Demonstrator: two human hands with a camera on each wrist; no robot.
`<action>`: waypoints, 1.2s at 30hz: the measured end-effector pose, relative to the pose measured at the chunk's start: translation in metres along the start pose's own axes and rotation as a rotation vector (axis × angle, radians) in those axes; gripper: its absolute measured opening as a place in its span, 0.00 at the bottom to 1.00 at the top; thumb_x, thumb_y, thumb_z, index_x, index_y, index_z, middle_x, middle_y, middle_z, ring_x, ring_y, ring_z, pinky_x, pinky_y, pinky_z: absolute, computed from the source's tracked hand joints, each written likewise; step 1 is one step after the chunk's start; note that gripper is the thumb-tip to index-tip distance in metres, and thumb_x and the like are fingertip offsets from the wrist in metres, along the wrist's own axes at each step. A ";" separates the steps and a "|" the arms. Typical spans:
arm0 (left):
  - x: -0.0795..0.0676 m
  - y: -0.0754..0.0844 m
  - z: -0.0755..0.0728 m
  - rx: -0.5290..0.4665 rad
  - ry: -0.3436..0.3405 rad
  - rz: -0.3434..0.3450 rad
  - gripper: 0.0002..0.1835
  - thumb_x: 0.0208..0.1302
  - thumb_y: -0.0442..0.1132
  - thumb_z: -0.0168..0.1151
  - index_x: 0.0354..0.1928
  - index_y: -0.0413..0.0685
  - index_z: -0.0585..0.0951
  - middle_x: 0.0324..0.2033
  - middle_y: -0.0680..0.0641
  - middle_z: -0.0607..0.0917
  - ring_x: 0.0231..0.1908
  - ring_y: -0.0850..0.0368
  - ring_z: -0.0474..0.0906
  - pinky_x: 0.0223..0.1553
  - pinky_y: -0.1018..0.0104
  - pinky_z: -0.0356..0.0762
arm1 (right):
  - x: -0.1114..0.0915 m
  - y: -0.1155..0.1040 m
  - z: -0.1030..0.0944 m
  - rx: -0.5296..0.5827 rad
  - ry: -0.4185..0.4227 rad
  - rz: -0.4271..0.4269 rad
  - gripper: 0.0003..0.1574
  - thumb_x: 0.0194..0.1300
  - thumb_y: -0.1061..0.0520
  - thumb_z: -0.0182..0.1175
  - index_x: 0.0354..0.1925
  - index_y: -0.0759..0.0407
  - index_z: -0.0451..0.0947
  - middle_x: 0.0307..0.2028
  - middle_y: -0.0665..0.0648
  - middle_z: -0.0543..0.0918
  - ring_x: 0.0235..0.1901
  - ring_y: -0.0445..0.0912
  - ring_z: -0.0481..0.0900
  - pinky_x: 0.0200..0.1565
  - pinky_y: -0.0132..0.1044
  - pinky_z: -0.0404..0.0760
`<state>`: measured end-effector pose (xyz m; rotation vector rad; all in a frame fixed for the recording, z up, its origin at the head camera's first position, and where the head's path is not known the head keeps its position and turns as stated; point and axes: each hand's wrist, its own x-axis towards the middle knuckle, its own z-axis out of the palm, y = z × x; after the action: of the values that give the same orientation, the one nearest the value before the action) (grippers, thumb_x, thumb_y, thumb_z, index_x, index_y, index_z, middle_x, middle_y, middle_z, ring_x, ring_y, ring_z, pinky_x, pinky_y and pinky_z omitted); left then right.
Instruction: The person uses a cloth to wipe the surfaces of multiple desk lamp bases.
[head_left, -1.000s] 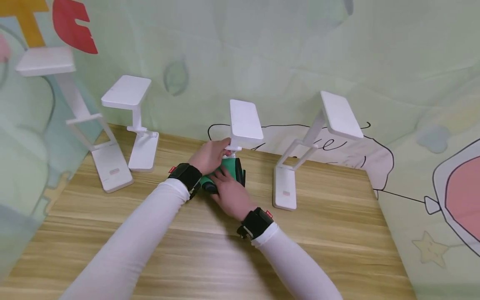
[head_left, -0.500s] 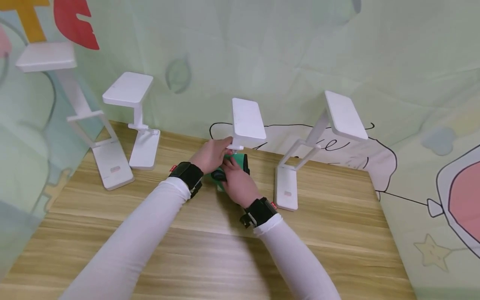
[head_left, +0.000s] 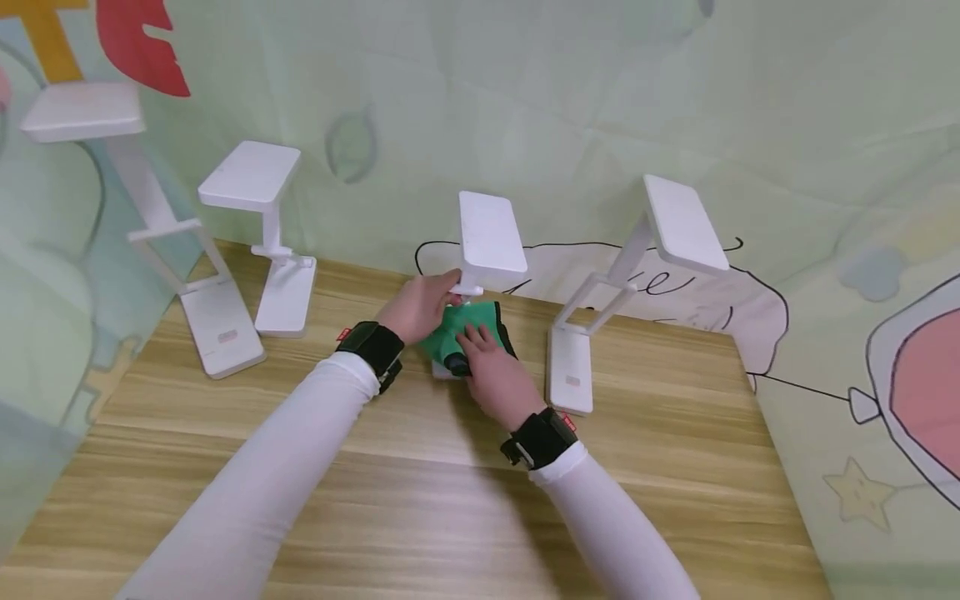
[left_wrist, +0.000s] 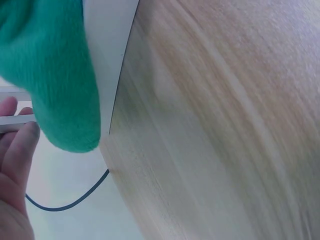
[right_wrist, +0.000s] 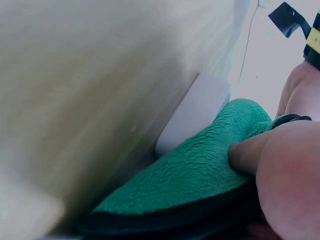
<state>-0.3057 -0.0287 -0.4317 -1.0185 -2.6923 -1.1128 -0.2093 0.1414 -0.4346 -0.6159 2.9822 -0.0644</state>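
A white folding desk lamp stands near the back edge, middle of the table. My left hand pinches its hinge bar, and the left wrist view has the fingertips round a thin white bar. A green cloth with black edging is draped over the lamp's base, hiding most of it. My right hand grips this cloth, fingers spread on top and thumb pressed into its side. The end of the white base shows past the cloth in the right wrist view.
Two more white lamps stand at the left, a tall one and a shorter one. Another lamp is just right of my right hand. A printed cloth backdrop rises behind the wooden table.
My right hand has moved right and slightly down across the base, taking the green cloth along; the cloth has spread out. My left hand keeps its hold on the lamp's hinge bar.
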 end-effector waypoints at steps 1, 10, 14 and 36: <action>0.000 0.000 0.000 0.004 0.001 -0.002 0.07 0.74 0.33 0.54 0.50 0.43 0.73 0.38 0.46 0.85 0.35 0.56 0.79 0.31 0.62 0.76 | -0.003 -0.001 0.000 -0.021 0.000 -0.002 0.37 0.68 0.59 0.62 0.71 0.61 0.63 0.72 0.61 0.62 0.71 0.54 0.53 0.63 0.47 0.70; 0.001 -0.001 0.000 -0.002 -0.002 -0.010 0.10 0.72 0.30 0.55 0.53 0.44 0.74 0.39 0.47 0.86 0.34 0.56 0.78 0.29 0.63 0.75 | -0.031 -0.024 -0.002 -0.199 0.002 -0.095 0.36 0.67 0.54 0.64 0.68 0.65 0.67 0.67 0.64 0.69 0.67 0.58 0.61 0.63 0.45 0.70; 0.000 -0.003 0.000 0.006 -0.007 -0.013 0.08 0.73 0.29 0.54 0.50 0.45 0.74 0.38 0.47 0.85 0.33 0.56 0.78 0.29 0.63 0.75 | -0.034 -0.033 -0.002 -0.233 0.008 -0.143 0.37 0.66 0.54 0.64 0.68 0.66 0.67 0.67 0.64 0.70 0.67 0.58 0.62 0.65 0.44 0.68; -0.001 -0.005 -0.001 -0.048 -0.039 -0.055 0.07 0.75 0.31 0.52 0.50 0.47 0.74 0.41 0.49 0.86 0.41 0.57 0.82 0.40 0.57 0.80 | 0.027 -0.035 0.018 -0.022 0.168 -0.132 0.34 0.62 0.58 0.65 0.65 0.61 0.70 0.67 0.63 0.70 0.66 0.64 0.61 0.64 0.57 0.66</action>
<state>-0.3082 -0.0326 -0.4339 -0.9894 -2.7526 -1.1852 -0.2183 0.0977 -0.4523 -0.8495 3.1017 -0.0978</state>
